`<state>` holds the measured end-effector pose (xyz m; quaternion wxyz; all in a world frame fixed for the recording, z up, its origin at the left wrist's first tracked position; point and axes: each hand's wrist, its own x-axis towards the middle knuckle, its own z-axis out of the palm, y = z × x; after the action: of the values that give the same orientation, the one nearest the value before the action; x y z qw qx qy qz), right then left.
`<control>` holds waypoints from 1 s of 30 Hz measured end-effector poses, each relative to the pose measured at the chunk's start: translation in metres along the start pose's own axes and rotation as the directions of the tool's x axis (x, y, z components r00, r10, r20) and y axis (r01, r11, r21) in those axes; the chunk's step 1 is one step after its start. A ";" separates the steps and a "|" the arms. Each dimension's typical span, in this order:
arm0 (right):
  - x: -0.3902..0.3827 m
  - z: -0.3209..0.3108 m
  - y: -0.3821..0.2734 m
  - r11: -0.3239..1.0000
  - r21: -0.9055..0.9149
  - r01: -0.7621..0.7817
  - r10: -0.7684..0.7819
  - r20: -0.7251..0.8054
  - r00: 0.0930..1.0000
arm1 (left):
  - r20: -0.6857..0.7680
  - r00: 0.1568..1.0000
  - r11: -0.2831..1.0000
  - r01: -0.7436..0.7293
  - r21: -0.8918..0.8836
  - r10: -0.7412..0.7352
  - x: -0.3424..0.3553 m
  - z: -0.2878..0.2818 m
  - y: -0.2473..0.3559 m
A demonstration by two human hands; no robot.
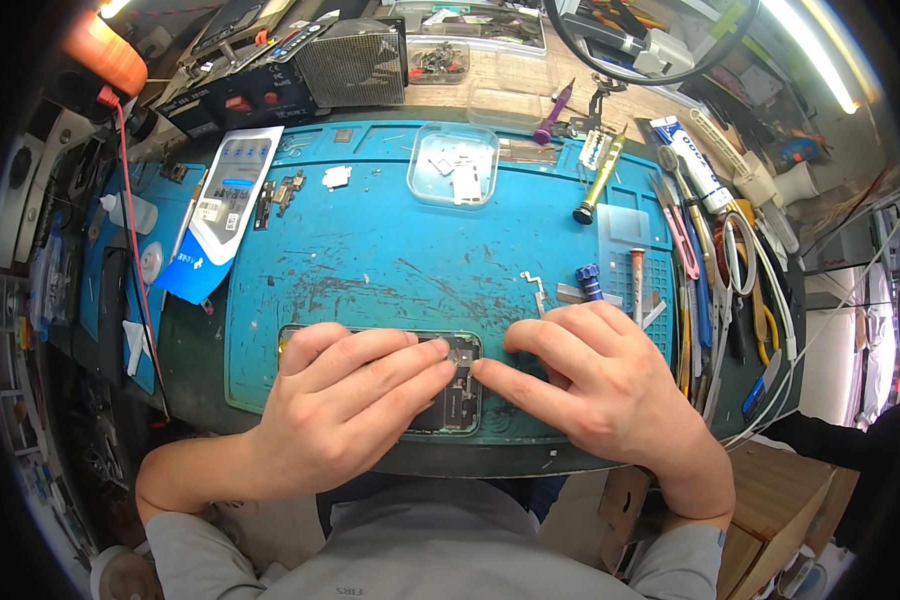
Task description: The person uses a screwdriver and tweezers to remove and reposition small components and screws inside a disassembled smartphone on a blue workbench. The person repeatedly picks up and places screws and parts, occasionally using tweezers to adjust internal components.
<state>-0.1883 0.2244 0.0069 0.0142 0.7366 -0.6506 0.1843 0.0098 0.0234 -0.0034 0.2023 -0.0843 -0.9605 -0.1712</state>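
Note:
An opened smartphone (458, 408) with bared inner parts lies sideways on the blue work mat (370, 260), near its front edge. Across its middle rests my left hand (345, 405), fingers stretched out and covering much of the phone. The tips of those fingers touch the parts near its right end. From the right, my right hand (610, 385) reaches with its index finger to the phone's right edge; the other fingers are bent and apart from it. No tool shows in either hand, and both thumbs are mostly hidden. Just beyond my right hand lies a small metal bracket (537, 290).
A clear dish (453, 165) of small parts sits at the mat's back. Screwdrivers, including a yellow-green one (600, 178) and a short blue one (590, 281), lie to the right. Tweezers and scissors (738, 255) crowd the right edge. A white-and-blue packet (220, 215) lies left.

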 end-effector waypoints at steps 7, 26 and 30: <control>0.001 0.001 0.000 1.000 -0.017 0.008 -0.008 0.000 1.000 | 0.008 0.996 0.990 0.085 -0.108 -0.084 -0.004 -0.002 -0.003; 0.005 -0.002 -0.006 0.994 -0.103 0.047 -0.040 0.072 0.997 | -0.168 0.979 0.993 0.108 -0.057 -0.116 -0.009 0.007 -0.003; 0.005 -0.003 -0.006 0.994 -0.103 0.045 -0.037 0.079 0.996 | -0.166 0.977 0.991 0.134 0.008 -0.130 -0.011 0.007 -0.003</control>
<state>-0.1827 0.2210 0.0123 0.0316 0.7546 -0.6442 0.1211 0.0169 0.0220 -0.0149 0.2703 -0.0038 -0.9456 -0.1813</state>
